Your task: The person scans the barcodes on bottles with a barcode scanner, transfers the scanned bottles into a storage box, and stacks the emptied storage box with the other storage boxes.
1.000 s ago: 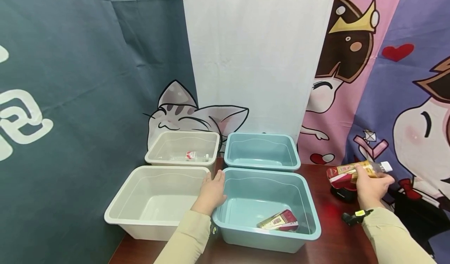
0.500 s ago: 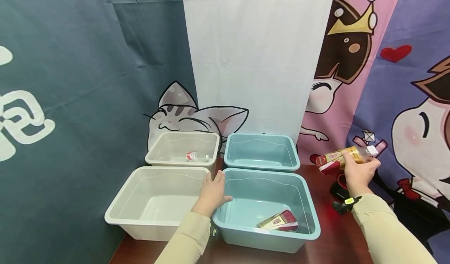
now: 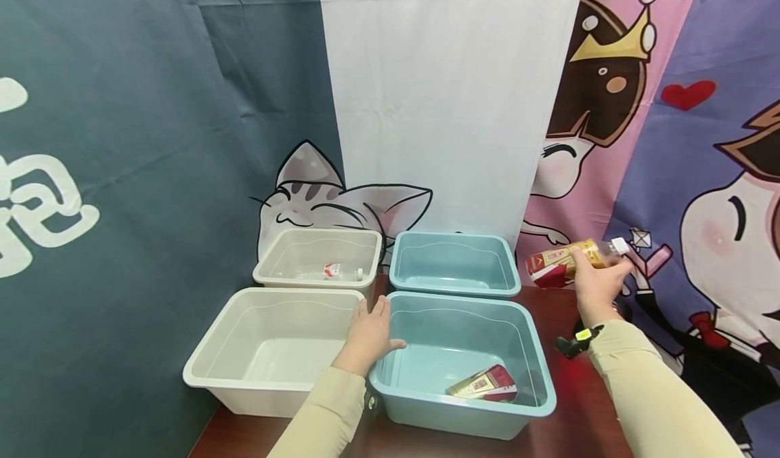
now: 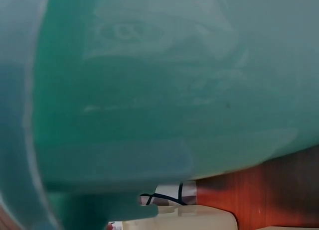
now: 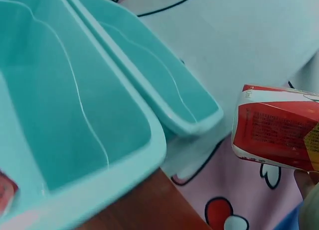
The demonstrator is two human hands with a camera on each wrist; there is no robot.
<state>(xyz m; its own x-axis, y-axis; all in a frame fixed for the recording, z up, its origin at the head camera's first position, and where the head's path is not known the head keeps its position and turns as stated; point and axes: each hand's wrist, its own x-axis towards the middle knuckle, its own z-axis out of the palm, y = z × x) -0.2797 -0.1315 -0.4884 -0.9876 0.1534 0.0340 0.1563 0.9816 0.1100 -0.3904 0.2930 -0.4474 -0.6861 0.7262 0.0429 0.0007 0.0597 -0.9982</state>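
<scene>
My right hand (image 3: 598, 283) grips a plastic drink bottle (image 3: 557, 263) with a red and yellow label and a white cap. The bottle lies on its side in the air, right of the blue bins, its base toward them. In the right wrist view the red label of the bottle (image 5: 274, 133) fills the right edge. My left hand (image 3: 367, 332), fingers spread straight, rests at the left rim of the front blue bin (image 3: 536, 349). Inside that bin lies a red and yellow carton-like package (image 3: 484, 383).
Left of it stands a front white bin (image 3: 204, 356). Behind are a back white bin (image 3: 268, 258), holding a clear bottle (image 3: 344, 272), and a back blue bin (image 3: 451, 283). All stand on a reddish-brown table (image 3: 573, 404) before a printed cloth backdrop (image 3: 451, 106).
My right hand has carried the drink bottle leftward and up, closer to the blue bins. My left hand has stayed at the bin rim, its thumb now stretched farther out.
</scene>
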